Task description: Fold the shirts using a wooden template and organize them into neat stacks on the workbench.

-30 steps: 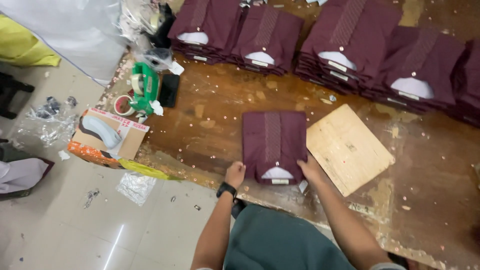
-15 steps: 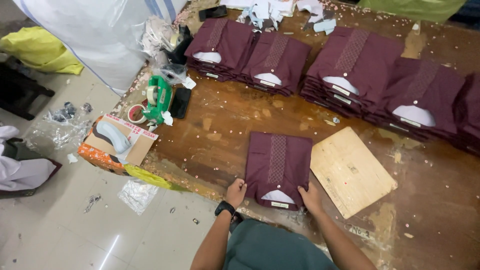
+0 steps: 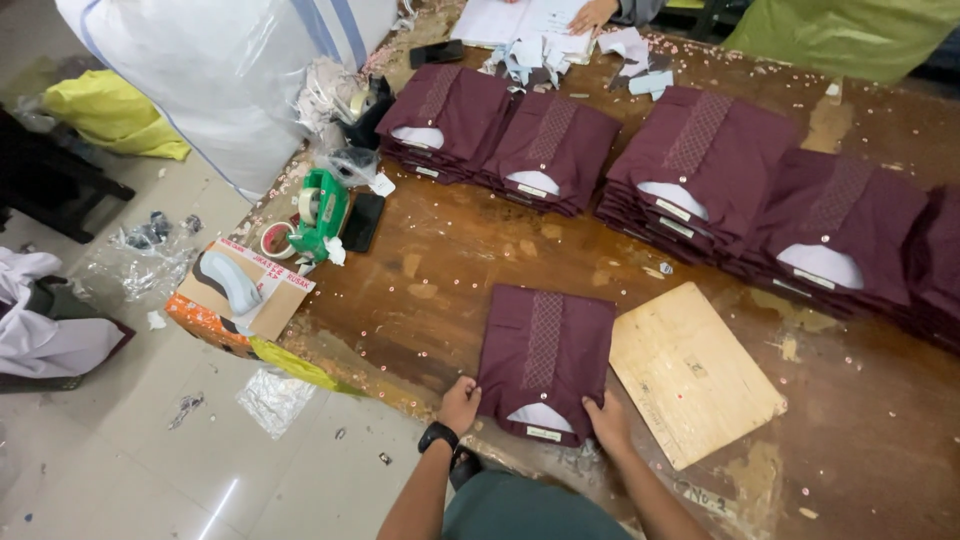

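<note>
A folded maroon shirt [image 3: 545, 355] with a patterned front strip and white collar insert lies on the worn wooden table [image 3: 450, 270], collar toward me. My left hand [image 3: 459, 404], with a black watch on the wrist, grips its near left corner. My right hand [image 3: 607, 421] presses on its near right corner. A thin wooden board [image 3: 690, 372] lies flat just right of the shirt.
Stacks of folded maroon shirts [image 3: 700, 165] line the far side of the table. A green tape dispenser [image 3: 322, 210], a tape roll and a black phone sit at the left edge. A cardboard box [image 3: 240, 295] is below it. Another person's hand [image 3: 592, 14] rests on papers at the far end.
The view has shifted so the table sits lower and nearer. Both hands stay at the shirt's near corners, and the shirt has hardly moved on the table.
</note>
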